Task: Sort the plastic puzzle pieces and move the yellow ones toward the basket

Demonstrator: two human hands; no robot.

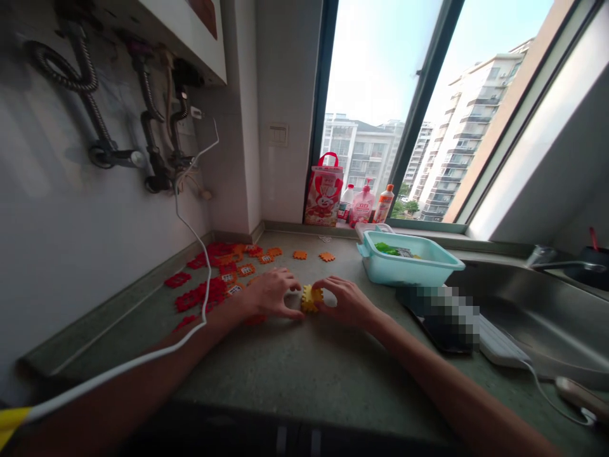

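Observation:
A small yellow tile with toothed edges (309, 298) is at the middle of the grey-green counter. My right hand (345, 301) pinches its right side between thumb and fingers. Just left of the tile, my left hand (273, 293) is open, with thumb and fingers apart and nothing visible between them. Beside and behind my left hand lie many red toothed tiles (202, 295) in a loose heap. Orange toothed tiles (246, 270) are mixed in at its right edge, some with white printed faces. Two single orange pieces (327, 256) lie farther back.
A turquoise basin (404, 273) with green and yellow pieces stands back right, before the steel sink (514, 311). A dark phone (447, 333) and a white power strip (504, 346) lie nearby. A white cable (205, 285) crosses over my left forearm. Bottles (363, 206) line the windowsill.

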